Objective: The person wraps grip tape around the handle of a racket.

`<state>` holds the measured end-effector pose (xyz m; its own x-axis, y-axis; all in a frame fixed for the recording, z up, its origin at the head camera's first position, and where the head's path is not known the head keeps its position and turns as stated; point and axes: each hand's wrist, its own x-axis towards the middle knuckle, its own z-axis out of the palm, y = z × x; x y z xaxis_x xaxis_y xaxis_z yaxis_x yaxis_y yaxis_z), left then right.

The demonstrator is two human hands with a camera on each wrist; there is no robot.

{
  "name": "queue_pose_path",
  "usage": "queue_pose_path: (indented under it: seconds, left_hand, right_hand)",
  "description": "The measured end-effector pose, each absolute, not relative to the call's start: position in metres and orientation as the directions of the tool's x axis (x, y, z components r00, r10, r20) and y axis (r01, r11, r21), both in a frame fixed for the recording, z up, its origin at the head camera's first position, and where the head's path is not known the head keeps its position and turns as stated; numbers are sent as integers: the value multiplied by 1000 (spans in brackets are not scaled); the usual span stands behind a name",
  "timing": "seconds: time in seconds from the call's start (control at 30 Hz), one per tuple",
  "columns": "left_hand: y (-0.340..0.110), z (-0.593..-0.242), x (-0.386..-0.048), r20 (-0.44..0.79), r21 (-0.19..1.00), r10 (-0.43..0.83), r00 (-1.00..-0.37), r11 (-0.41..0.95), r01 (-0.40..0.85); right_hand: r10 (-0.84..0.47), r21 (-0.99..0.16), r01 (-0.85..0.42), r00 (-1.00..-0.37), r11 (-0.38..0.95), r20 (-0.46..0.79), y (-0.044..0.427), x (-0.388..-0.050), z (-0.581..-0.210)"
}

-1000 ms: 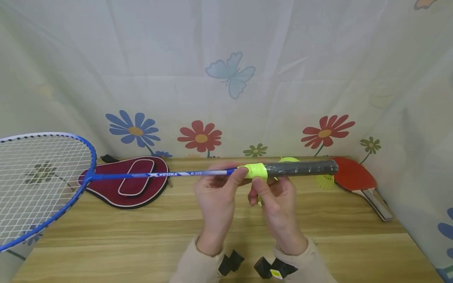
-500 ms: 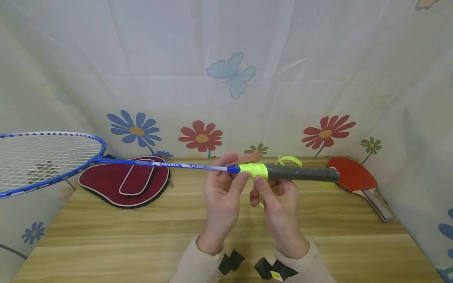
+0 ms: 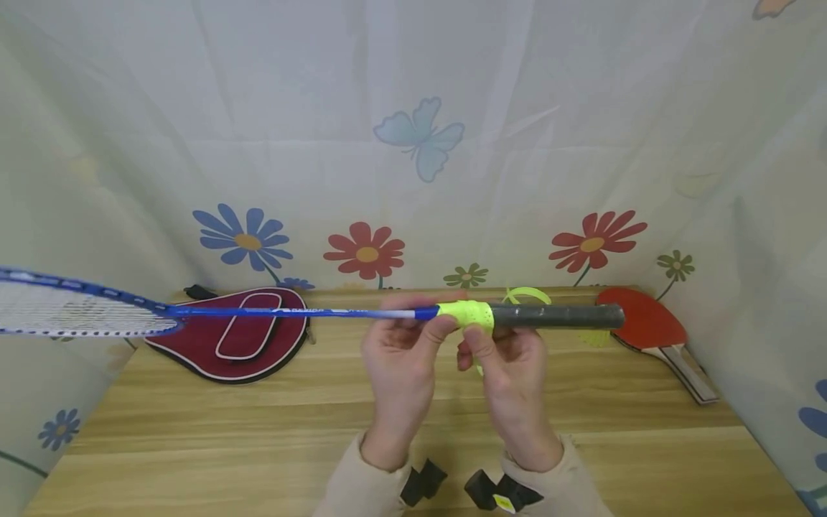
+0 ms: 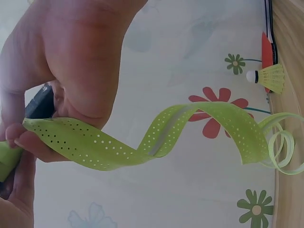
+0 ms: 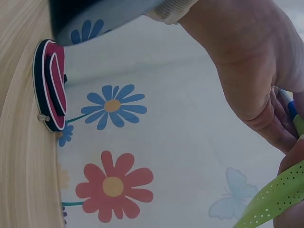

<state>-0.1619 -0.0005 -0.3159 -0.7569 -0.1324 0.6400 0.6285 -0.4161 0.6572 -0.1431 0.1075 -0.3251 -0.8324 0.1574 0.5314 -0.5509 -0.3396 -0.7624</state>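
Observation:
A blue badminton racket (image 3: 239, 312) is held level above the table, its head to the left and its dark grey handle (image 3: 555, 316) to the right. Neon-yellow perforated grip tape (image 3: 468, 313) is wrapped round the top of the handle. My left hand (image 3: 399, 366) grips the racket where shaft meets handle, thumb against the tape. My right hand (image 3: 513, 380) pinches the tape just beside it, thumb in front; several fingers are hidden behind the handle. In the left wrist view the loose tape (image 4: 99, 147) hangs twisted, curling at its far end.
On the wooden table (image 3: 258, 445) a burgundy paddle case (image 3: 194, 341) lies at back left. A red table tennis paddle (image 3: 646, 319) lies at back right, near a yellow shuttlecock (image 4: 271, 78). A flower-printed curtain (image 3: 297, 143) stands close behind the table.
The racket has turned about its long axis, so its head now shows almost edge-on. Both hands stay close together at the top of the handle.

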Motion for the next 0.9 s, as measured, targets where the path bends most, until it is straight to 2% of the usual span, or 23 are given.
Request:
queue_pose_path:
  seconds: [0.13,0.33,0.43,0.57,0.77,0.9]
  left_hand:
    - [-2,-315,-161,655,657,-99,-749,-414,630]
    - [-2,-313,-159,675,622,39,-736,-566,540]
    - [-3,-314,-159,666,630,69,-742,-585,511]
    - [-3,-315,-160,669,625,70,-740,-592,509]
    - [-2,-314,-162,706,597,23,-708,-557,577]
    - [-3,-313,-162,715,598,4,-699,-522,609]
  right_hand:
    - [165,-762,-523,-850,-382,500,107,-143,-325]
    - [176,-780,-485,-874,-395,454,108,-141,-322]
    - [176,-792,-478,-878,-381,445,110,-140,-321]
    - [171,-808,-489,-872,-328,458,111,-140,-319]
    - [132,-832,-518,-855,-198,501,114,-140,-319]
    - [122,-837,-516,-857,-182,501,114,-140,-318]
